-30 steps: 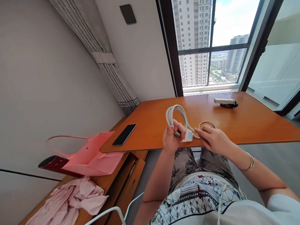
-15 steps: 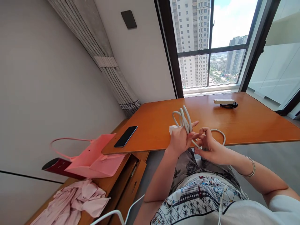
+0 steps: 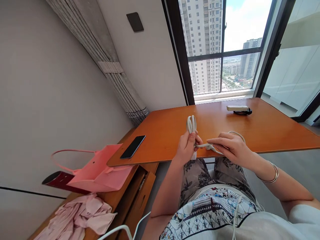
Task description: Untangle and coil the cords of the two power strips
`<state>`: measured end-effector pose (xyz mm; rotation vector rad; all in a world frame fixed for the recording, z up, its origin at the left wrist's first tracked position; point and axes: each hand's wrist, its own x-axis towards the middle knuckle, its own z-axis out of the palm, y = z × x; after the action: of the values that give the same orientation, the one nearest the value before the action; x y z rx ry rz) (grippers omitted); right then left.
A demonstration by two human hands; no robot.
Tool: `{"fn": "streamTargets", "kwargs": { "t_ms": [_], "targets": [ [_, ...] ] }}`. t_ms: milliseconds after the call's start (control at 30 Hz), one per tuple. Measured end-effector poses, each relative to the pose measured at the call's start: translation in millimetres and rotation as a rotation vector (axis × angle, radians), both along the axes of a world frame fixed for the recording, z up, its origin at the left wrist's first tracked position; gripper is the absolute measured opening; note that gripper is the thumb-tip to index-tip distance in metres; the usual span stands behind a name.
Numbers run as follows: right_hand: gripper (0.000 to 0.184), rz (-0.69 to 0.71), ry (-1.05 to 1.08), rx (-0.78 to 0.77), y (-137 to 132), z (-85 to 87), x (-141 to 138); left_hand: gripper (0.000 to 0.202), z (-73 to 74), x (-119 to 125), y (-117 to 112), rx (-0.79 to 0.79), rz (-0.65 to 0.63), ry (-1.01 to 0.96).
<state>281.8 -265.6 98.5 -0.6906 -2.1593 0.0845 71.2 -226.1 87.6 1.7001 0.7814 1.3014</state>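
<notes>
A white cable (image 3: 191, 123) is bunched in narrow loops that stand up above my left hand (image 3: 186, 145). That hand is closed around the bundle, thumb towards me. A white block-like piece (image 3: 194, 155) shows below the left fingers; what it is I cannot make out. From the bundle a stretch of the cable runs right to my right hand (image 3: 231, 148). Its fingers are extended over the cable and press it near the fingertips, where a small knot or bend lies. A further loop of cable curves behind the right hand over the table (image 3: 170, 133).
A black phone (image 3: 133, 146) lies at the table's left. Near the window is a white power strip (image 3: 238, 108) with black cord. To the left, a pink bag (image 3: 100, 173), a dark red cylinder (image 3: 62, 181) and pink cloth (image 3: 82, 213) rest on a wooden cabinet (image 3: 135, 203).
The loops have drawn into a tighter upright bundle in my left hand. My right hand has moved slightly right, its fingers straightening, and the cable between the hands now runs more level.
</notes>
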Motion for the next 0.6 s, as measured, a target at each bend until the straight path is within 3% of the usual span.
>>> {"fn": "streamTargets", "kwargs": {
  "t_ms": [100,167,233,300,467,600],
  "targets": [
    [0.025,-0.001,0.043,0.249,10,22.0,-4,0.055,3.5,2,-4,-0.224,-0.281,-0.116],
    [0.027,-0.036,0.053,0.283,20,35.2,-7,0.054,1.8,3,-5,-0.336,-0.501,-0.165],
    [0.033,-0.021,0.036,0.201,31,43.9,-10,0.053,-1.3,4,-6,-0.428,-0.694,-0.223],
    [0.036,0.079,0.026,-0.001,40,46.3,-12,0.052,-4.2,6,-7,-0.48,-0.804,-0.305],
    [0.051,0.379,0.182,-0.684,58,28.6,-14,0.055,-9.5,7,-7,-0.49,-0.816,-0.443],
    [0.062,0.49,0.469,-0.979,65,3.2,-12,0.053,-10.0,2,-5,-0.461,-0.562,-0.587]
  ]
}}
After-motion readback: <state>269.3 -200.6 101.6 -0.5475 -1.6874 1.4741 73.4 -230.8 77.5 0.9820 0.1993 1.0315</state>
